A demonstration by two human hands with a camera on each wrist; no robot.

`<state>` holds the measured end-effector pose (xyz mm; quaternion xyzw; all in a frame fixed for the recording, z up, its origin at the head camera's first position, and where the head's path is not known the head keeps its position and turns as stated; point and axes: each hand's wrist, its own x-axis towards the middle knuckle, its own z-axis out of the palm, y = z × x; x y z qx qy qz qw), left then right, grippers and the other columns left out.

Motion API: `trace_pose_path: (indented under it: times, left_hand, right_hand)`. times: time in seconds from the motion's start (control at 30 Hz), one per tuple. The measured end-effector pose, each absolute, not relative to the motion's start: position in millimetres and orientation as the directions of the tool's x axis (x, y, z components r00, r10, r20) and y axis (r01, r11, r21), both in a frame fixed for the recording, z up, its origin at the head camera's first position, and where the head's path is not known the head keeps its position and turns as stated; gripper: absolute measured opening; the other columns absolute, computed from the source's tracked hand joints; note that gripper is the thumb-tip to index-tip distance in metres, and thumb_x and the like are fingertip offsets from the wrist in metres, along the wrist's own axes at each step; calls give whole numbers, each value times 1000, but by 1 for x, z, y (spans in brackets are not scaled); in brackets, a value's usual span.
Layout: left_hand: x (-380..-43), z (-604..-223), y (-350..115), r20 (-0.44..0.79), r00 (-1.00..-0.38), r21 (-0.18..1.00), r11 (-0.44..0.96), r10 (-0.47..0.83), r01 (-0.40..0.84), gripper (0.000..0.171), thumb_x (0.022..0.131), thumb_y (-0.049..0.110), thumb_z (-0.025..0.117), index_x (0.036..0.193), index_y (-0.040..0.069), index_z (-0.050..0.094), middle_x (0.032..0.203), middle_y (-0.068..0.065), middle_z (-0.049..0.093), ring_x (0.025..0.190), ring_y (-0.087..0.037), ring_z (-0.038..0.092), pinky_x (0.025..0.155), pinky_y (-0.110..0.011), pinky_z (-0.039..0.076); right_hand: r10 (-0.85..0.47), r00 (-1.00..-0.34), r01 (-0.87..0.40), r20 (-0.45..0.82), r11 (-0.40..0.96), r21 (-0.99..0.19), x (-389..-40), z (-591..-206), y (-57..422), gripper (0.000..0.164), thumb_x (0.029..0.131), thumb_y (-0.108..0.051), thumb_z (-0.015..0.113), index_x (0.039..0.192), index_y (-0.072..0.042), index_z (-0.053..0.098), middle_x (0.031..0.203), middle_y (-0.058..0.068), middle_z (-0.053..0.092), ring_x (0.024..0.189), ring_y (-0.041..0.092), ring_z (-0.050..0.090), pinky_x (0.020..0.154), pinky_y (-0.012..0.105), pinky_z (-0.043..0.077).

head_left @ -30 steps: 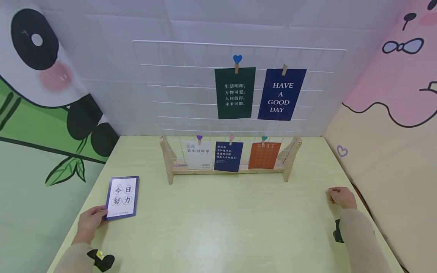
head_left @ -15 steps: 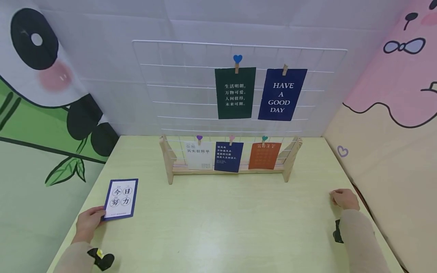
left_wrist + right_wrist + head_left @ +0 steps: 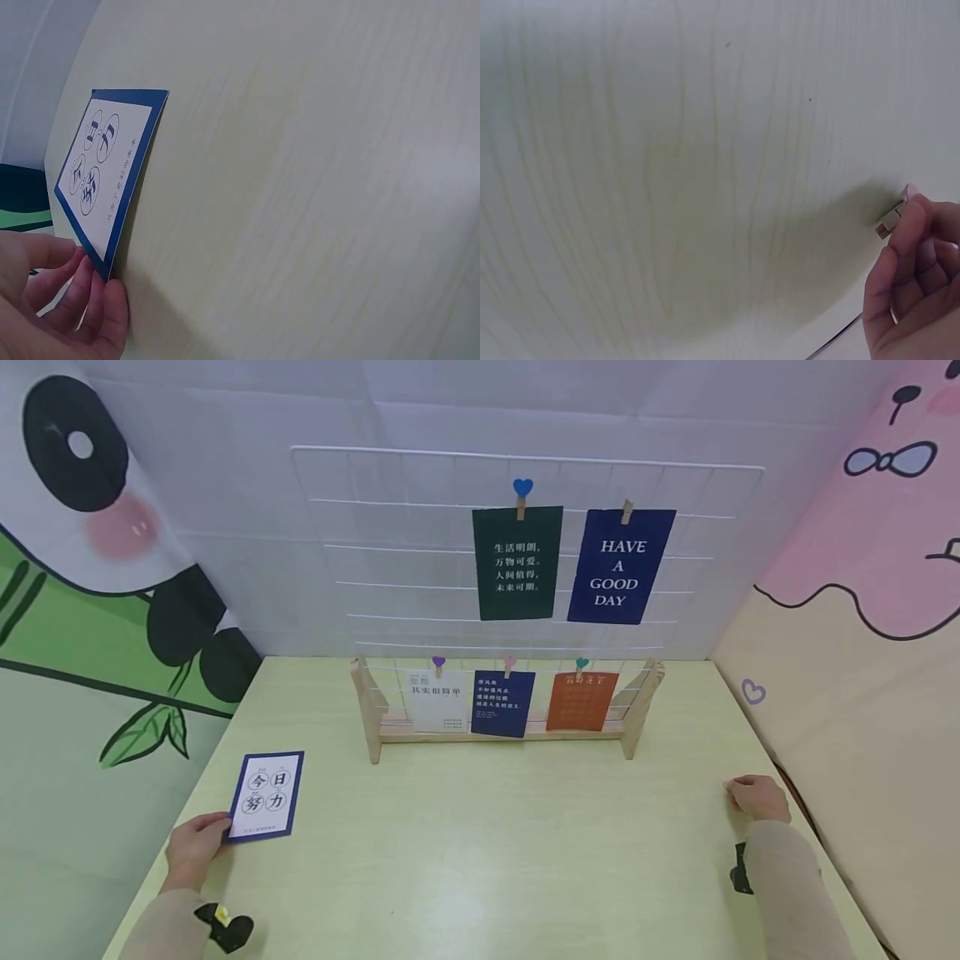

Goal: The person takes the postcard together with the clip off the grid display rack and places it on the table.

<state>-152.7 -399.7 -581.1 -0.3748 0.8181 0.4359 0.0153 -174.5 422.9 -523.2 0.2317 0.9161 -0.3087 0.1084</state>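
Card (image 3: 266, 796): white face, blue border, 4 circled characters in a 2x2 block, small print line below. At 8 o'clock on the surface (image 3: 495, 835), tipped up off it, near-left corner pinched in the left hand (image 3: 193, 849).

Clip (image 3: 889, 220): small wooden peg, only the tip visible, pinched in the right hand (image 3: 915, 292) at 4 o'clock.

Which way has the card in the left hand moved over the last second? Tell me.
Yes, slightly. The card sits a little lower and nearer the person than before, judged against the wooden rack; the left hand pinches its corner.
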Motion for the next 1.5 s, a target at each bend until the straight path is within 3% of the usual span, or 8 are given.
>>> trace_pose_path:
  times: [0.33, 0.53, 0.73, 0.9, 1.07, 1.27, 1.37, 1.5]
  left_hand:
    - [-152, -588, -409, -356, -692, 708, 302, -628, -638, 53, 92, 39, 38, 126, -2, 42, 117, -20, 44, 94, -28, 45, 61, -25, 44]
    - [-162, -599, -414, -252, -725, 756, 338, -641, -561, 54, 90, 44, 38, 124, 3, 47, 115, -16, 49, 91, -23, 47, 57, -21, 44]
    - [-178, -604, -410, -186, -756, 803, 347, -628, -485, 55, 88, 50, 39, 124, 9, 50, 118, -10, 49, 95, -19, 49, 64, -20, 46]
    - [-175, -557, -378, -177, -765, 854, 290, -619, -432, 54, 85, 51, 44, 119, 10, 54, 112, -8, 50, 92, -17, 49, 56, -26, 49]
    - [-171, -514, -348, -201, -779, 869, 259, -594, -421, 51, 88, 45, 44, 122, 8, 51, 116, -11, 49, 99, -21, 48, 76, -33, 47]
    - [-200, -570, -382, -94, -821, 914, 278, -563, -296, 50, 81, 53, 49, 116, 17, 57, 108, -3, 55, 89, -9, 53, 51, -15, 46]
    - [-213, -595, -396, -30, -844, 918, 320, -535, -236, 49, 81, 54, 48, 116, 20, 57, 109, -2, 56, 90, -10, 54, 57, -13, 46]
    - [-219, -597, -396, -21, -873, 924, 324, -487, -203, 49, 82, 54, 47, 118, 22, 56, 112, 0, 55, 93, -10, 53, 64, -13, 46]
  right_hand:
    - [366, -882, 472, -298, 712, -521, -173, -526, 427, 44, 86, -35, 50, 101, 6, 56, 58, -3, 55, 65, 22, 49, 56, 31, 34]
    - [344, -899, 439, -273, 719, -539, -173, -525, 426, 43, 87, -32, 49, 103, 7, 55, 60, -3, 56, 68, 23, 51, 57, 32, 33]
    - [309, -922, 387, -233, 744, -545, -172, -521, 422, 41, 88, -28, 47, 105, 9, 55, 61, -2, 57, 61, 18, 52, 54, 31, 32]
    - [276, -945, 326, -175, 772, -546, -170, -520, 425, 42, 89, -29, 45, 103, 9, 56, 61, 0, 59, 58, 15, 52, 54, 31, 34]
    - [262, -958, 282, -117, 778, -562, -171, -516, 426, 47, 90, -32, 43, 107, 11, 53, 60, 3, 60, 59, 19, 54, 59, 42, 39]
    - [194, -979, 197, -68, 786, -585, -172, -501, 418, 48, 92, -31, 41, 110, 13, 51, 66, 10, 61, 58, 20, 55, 56, 37, 38]
    - [161, -986, 152, -38, 792, -592, -173, -490, 411, 46, 92, -27, 41, 110, 14, 51, 67, 11, 62, 58, 20, 57, 56, 31, 37]
    - [137, -990, 123, -20, 803, -583, -176, -480, 403, 45, 93, -26, 41, 111, 14, 50, 64, 8, 61, 57, 19, 58, 59, 34, 37]
